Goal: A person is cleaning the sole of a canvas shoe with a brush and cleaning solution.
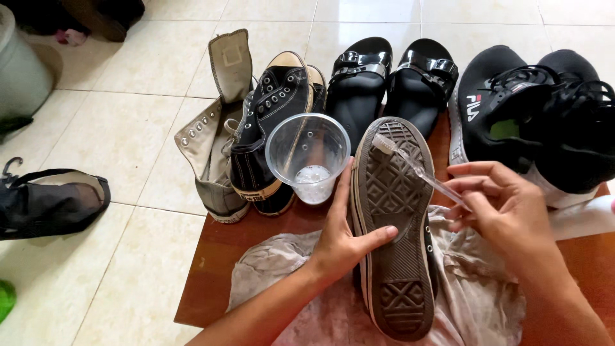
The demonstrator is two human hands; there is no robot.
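Note:
My left hand (346, 240) grips a sneaker (394, 224) turned sole up, thumb across the grey rubber sole. My right hand (506, 211) holds a clear toothbrush (416, 170) by its handle, with the bristle head resting on the toe end of the sole. The sneaker lies over a crumpled, stained pale cloth (461, 301) on a low brown wooden table (218, 256). A clear plastic cup (309, 157) with a little liquid in the bottom stands just left of the sneaker's toe.
Behind the cup stand a grey high-top sneaker (214, 154), a black lace-up sneaker (272, 128), black buckled sandals (391, 83) and black sports shoes (538, 115). A black bag (51, 202) lies on the tiled floor at left, a pale bucket (19, 64) at the top left.

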